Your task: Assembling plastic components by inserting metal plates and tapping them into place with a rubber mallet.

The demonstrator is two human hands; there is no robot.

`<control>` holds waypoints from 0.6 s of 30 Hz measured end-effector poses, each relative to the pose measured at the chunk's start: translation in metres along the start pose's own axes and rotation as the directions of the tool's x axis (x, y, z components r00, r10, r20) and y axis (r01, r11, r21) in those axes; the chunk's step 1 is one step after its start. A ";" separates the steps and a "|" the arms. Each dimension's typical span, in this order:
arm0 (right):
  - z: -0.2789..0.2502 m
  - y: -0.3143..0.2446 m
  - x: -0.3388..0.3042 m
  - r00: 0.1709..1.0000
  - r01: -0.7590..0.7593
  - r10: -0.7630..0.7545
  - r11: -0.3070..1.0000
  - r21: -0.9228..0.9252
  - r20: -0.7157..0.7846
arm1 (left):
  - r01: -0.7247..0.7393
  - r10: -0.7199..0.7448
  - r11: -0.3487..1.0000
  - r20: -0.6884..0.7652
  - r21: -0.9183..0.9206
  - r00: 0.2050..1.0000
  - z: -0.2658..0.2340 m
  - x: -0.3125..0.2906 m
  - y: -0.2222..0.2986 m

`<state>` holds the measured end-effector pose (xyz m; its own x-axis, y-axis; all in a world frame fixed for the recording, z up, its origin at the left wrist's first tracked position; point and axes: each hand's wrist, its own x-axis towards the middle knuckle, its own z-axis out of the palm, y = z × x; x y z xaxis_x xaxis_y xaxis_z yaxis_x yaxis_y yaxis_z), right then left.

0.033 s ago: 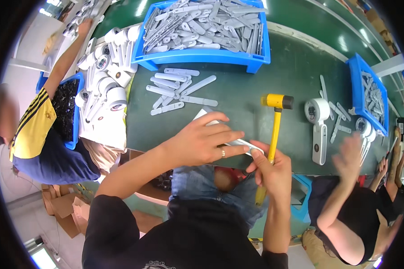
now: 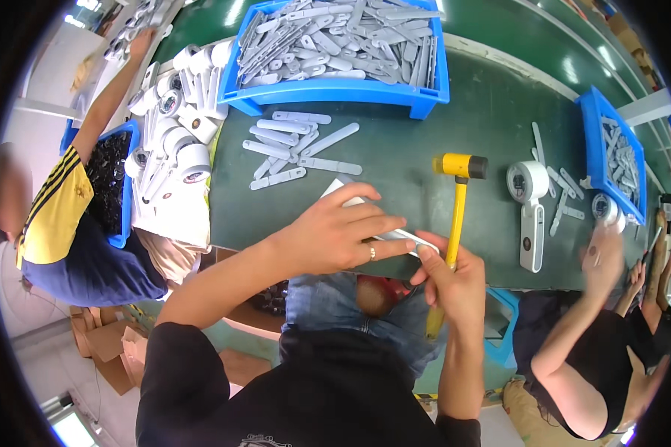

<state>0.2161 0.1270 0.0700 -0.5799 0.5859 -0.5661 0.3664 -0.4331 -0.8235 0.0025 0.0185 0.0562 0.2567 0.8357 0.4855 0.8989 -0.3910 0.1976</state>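
At the desk's (image 2: pixel 402 186) left edge, a heap of white round parts (image 2: pixel 179 149) is reached over by a co-worker's arm. Near the far edge, a blue bin (image 2: pixel 335 93) of grey strips is set, with loose strips (image 2: pixel 298 145) laid before it. At the near edge, a pale flat strip (image 2: pixel 408 240) is pressed down under the left hand (image 2: pixel 335 235), its fingers spread flat over it. The strip's right end is touched by a fingertip of the right hand (image 2: pixel 455 279), whose other fingers are closed about the handle of a yellow hammer (image 2: pixel 455 216). Nothing is seen shifted from the earlier picture, so the strip remains pinned. Further right, a white round handled part (image 2: pixel 529 201) is laid.
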 end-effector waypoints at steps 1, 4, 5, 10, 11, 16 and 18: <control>0.001 0.003 -0.002 1.000 0.005 -0.005 1.000 0.007 -0.004 | -0.011 0.011 1.000 0.000 -0.008 1.000 -0.001 0.000 0.002; 0.002 0.005 -0.006 1.000 0.024 -0.023 1.000 0.013 -0.021 | -0.035 0.035 0.999 -0.019 -0.021 0.999 0.003 0.001 0.004; 0.002 0.007 -0.006 0.999 0.035 -0.034 0.999 0.017 -0.033 | -0.048 0.047 0.998 -0.032 -0.028 0.998 0.006 0.000 0.003; 0.003 0.029 -0.021 0.962 0.205 -0.209 0.978 -0.040 -0.176 | -0.067 0.066 0.998 -0.052 -0.019 0.996 0.014 -0.001 -0.005; 0.002 0.041 -0.033 0.893 0.369 -0.373 0.927 -0.066 -0.250 | -0.063 0.060 0.998 -0.075 -0.026 0.995 0.015 -0.001 -0.004; 0.003 0.032 -0.107 0.946 0.145 -0.235 0.923 -0.358 -0.223 | -0.066 0.064 0.997 -0.076 -0.034 0.995 0.009 -0.002 -0.004; 0.004 0.034 -0.120 0.953 0.148 -0.229 0.922 -0.358 -0.196 | -0.048 0.044 0.998 -0.075 -0.051 0.996 0.011 -0.003 -0.004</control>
<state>0.2956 0.0392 0.1099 -0.4942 0.7921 -0.3581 0.5126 -0.0672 -0.8560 0.0021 0.0216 0.0442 0.2687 0.7861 0.5566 0.8661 -0.4500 0.2175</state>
